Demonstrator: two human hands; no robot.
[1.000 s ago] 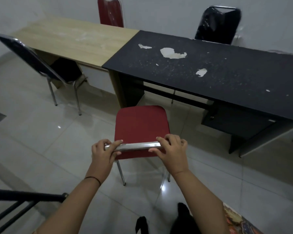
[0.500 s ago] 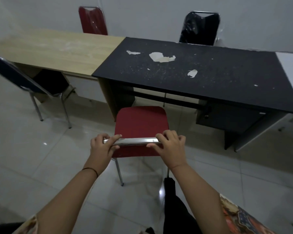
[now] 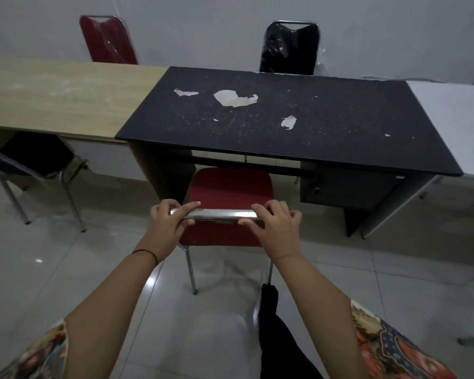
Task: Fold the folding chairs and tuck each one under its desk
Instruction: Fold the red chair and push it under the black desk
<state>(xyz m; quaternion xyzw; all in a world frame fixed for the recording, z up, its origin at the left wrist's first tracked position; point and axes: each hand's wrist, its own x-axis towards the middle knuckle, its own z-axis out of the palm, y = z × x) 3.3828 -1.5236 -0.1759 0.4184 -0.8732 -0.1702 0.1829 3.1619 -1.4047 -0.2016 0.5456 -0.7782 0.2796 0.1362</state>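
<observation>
A red folding chair (image 3: 227, 187) with a chrome frame stands unfolded right in front of the black desk (image 3: 285, 119), its seat's far edge at the desk's front edge. My left hand (image 3: 169, 218) grips the left end of the chair's chrome top bar (image 3: 219, 213). My right hand (image 3: 275, 224) grips the right end of the same bar. The chair's rear legs reach the tiled floor between my arms.
A wooden desk (image 3: 60, 97) adjoins on the left, with a dark chair (image 3: 36, 165) partly under it. A white desk (image 3: 457, 116) adjoins on the right. A red chair (image 3: 107, 39) and a black chair (image 3: 289, 47) stand behind the desks against the wall.
I have moved forward with the red chair; its seat is now at the black desk's front edge. Both hands keep their grip on the top bar.
</observation>
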